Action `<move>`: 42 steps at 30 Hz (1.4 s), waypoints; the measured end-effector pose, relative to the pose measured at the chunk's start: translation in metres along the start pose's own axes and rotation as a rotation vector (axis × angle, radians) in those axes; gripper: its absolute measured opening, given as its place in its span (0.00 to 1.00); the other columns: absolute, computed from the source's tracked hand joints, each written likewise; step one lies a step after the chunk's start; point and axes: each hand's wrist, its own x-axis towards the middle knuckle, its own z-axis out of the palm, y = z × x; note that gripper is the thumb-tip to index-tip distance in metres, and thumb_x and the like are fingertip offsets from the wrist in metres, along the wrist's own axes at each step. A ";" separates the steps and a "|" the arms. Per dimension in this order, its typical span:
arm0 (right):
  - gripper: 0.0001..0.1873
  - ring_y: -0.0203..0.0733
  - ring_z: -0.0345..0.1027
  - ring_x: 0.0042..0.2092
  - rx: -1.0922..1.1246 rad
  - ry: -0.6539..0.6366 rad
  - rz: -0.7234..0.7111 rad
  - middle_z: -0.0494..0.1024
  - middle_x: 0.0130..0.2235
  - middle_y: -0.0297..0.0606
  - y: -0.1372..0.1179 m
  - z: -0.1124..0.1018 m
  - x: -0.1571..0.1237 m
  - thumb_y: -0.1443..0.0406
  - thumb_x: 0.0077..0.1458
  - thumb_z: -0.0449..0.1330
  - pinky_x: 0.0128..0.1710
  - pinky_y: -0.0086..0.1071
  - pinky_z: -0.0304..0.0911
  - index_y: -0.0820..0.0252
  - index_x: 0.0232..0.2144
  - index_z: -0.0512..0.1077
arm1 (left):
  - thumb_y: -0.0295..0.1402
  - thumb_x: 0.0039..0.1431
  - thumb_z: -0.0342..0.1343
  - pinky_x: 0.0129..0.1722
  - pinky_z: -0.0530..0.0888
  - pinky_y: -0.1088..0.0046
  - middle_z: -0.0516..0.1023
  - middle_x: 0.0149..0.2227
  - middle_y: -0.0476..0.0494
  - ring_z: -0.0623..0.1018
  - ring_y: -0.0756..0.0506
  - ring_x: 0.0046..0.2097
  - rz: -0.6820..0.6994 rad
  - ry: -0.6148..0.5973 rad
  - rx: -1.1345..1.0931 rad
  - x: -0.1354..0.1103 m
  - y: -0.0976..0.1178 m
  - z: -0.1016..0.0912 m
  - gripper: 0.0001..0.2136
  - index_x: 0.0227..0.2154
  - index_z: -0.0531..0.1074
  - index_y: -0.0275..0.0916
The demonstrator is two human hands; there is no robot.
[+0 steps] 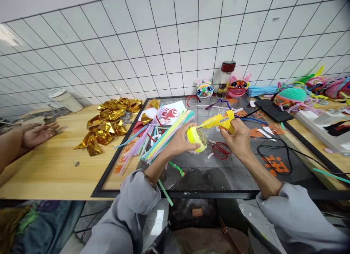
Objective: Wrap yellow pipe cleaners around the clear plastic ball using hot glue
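My left hand point(179, 141) is closed round a small round container with a bright yellow band point(194, 138) and what looks like clear plastic on its right side. In my right hand point(238, 136) is a yellow hot glue gun point(217, 120), gripped by its handle. The gun's nozzle points left, at the upper edge of the yellow band; whether it touches cannot be made out. Just below the gun lie red-handled scissors point(221, 150). A bundle of pastel pipe cleaners point(161, 137) lies beside and partly behind my left hand.
Crumpled gold foil pieces point(105, 124) lie to the left, near another person's hand point(41, 134). Behind stand two decorated animal-face crafts and a bottle point(223, 81). At right are a phone point(275, 110), a power strip point(322, 132) and a looped black cable point(290, 157).
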 end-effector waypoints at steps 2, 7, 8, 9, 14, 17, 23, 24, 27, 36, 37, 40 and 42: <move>0.18 0.40 0.53 0.27 0.001 -0.004 0.002 0.59 0.25 0.31 0.000 0.000 0.000 0.63 0.51 0.59 0.28 0.34 0.49 0.52 0.22 0.51 | 0.34 0.41 0.67 0.62 0.68 0.58 0.73 0.59 0.38 0.73 0.37 0.58 0.001 0.001 -0.005 0.000 0.000 0.000 0.34 0.55 0.69 0.37; 0.18 0.40 0.53 0.28 -0.001 -0.007 0.004 0.59 0.25 0.31 0.001 -0.001 0.000 0.62 0.51 0.59 0.28 0.34 0.48 0.52 0.21 0.51 | 0.35 0.41 0.67 0.60 0.69 0.60 0.73 0.58 0.38 0.74 0.37 0.57 0.002 -0.002 -0.010 0.000 -0.001 0.000 0.34 0.55 0.69 0.37; 0.18 0.40 0.53 0.28 -0.004 -0.005 0.006 0.59 0.25 0.31 0.001 -0.001 0.000 0.62 0.51 0.59 0.28 0.34 0.48 0.52 0.21 0.51 | 0.35 0.41 0.67 0.60 0.69 0.60 0.73 0.59 0.38 0.74 0.37 0.57 -0.001 -0.003 -0.009 0.000 -0.001 0.000 0.34 0.56 0.69 0.37; 0.17 0.39 0.53 0.28 -0.006 -0.002 0.007 0.59 0.25 0.31 0.001 -0.002 0.000 0.62 0.51 0.59 0.28 0.34 0.47 0.52 0.21 0.51 | 0.35 0.41 0.67 0.60 0.69 0.59 0.72 0.59 0.37 0.74 0.37 0.58 -0.005 -0.003 -0.009 0.000 -0.001 0.000 0.34 0.56 0.68 0.36; 0.18 0.40 0.53 0.28 -0.010 0.009 0.007 0.59 0.25 0.31 0.000 -0.003 0.000 0.62 0.51 0.59 0.28 0.34 0.47 0.52 0.22 0.51 | 0.36 0.41 0.67 0.62 0.68 0.58 0.72 0.60 0.35 0.73 0.36 0.59 -0.014 -0.003 -0.001 0.000 -0.001 0.000 0.35 0.56 0.68 0.35; 0.19 0.40 0.54 0.28 -0.003 0.005 0.017 0.59 0.25 0.31 0.000 -0.002 -0.001 0.62 0.51 0.60 0.28 0.35 0.48 0.52 0.22 0.50 | 0.35 0.41 0.67 0.62 0.69 0.58 0.72 0.60 0.37 0.73 0.36 0.59 -0.011 -0.001 0.007 0.000 -0.001 0.000 0.35 0.56 0.68 0.36; 0.16 0.40 0.56 0.28 0.014 0.006 0.069 0.62 0.25 0.31 0.002 0.004 0.000 0.61 0.49 0.60 0.29 0.34 0.50 0.52 0.21 0.54 | 0.35 0.41 0.68 0.63 0.67 0.56 0.71 0.61 0.36 0.72 0.35 0.61 -0.024 0.003 -0.005 0.000 -0.002 0.000 0.36 0.57 0.68 0.36; 0.16 0.39 0.55 0.27 0.025 0.011 0.091 0.62 0.24 0.31 0.003 0.004 0.000 0.60 0.48 0.60 0.28 0.34 0.50 0.52 0.20 0.54 | 0.35 0.41 0.68 0.64 0.67 0.56 0.71 0.61 0.36 0.72 0.35 0.61 -0.025 0.004 -0.005 0.000 -0.002 0.000 0.36 0.57 0.68 0.36; 0.17 0.37 0.52 0.25 0.053 0.009 0.154 0.60 0.22 0.29 0.006 0.002 0.001 0.59 0.45 0.61 0.26 0.33 0.48 0.52 0.18 0.55 | 0.36 0.41 0.67 0.64 0.66 0.56 0.70 0.61 0.34 0.72 0.34 0.61 -0.039 -0.003 -0.014 0.000 -0.001 -0.001 0.36 0.57 0.67 0.34; 0.19 0.35 0.50 0.24 0.066 -0.007 0.084 0.57 0.21 0.28 0.001 -0.007 -0.002 0.59 0.45 0.61 0.26 0.33 0.48 0.52 0.17 0.52 | 0.34 0.41 0.67 0.60 0.70 0.59 0.71 0.61 0.37 0.73 0.35 0.60 -0.067 -0.008 -0.084 -0.001 0.000 0.000 0.35 0.56 0.67 0.35; 0.19 0.35 0.50 0.24 0.063 -0.009 0.076 0.56 0.22 0.28 0.000 -0.007 -0.002 0.60 0.45 0.61 0.26 0.33 0.48 0.52 0.17 0.52 | 0.34 0.41 0.67 0.60 0.71 0.60 0.70 0.62 0.37 0.73 0.36 0.60 -0.066 -0.009 -0.086 -0.001 0.000 0.000 0.35 0.57 0.67 0.35; 0.18 0.35 0.51 0.24 0.059 -0.013 0.053 0.57 0.22 0.28 -0.002 -0.008 -0.002 0.60 0.46 0.61 0.26 0.33 0.47 0.53 0.18 0.53 | 0.35 0.41 0.66 0.61 0.69 0.59 0.70 0.62 0.35 0.72 0.36 0.60 -0.061 -0.008 -0.070 -0.001 0.000 0.000 0.36 0.57 0.66 0.33; 0.18 0.36 0.51 0.24 0.061 -0.019 0.037 0.56 0.22 0.28 -0.002 -0.008 -0.002 0.60 0.47 0.61 0.26 0.33 0.47 0.53 0.18 0.53 | 0.35 0.41 0.66 0.62 0.69 0.58 0.70 0.62 0.34 0.72 0.35 0.60 -0.062 -0.008 -0.053 -0.001 0.000 0.000 0.37 0.57 0.66 0.32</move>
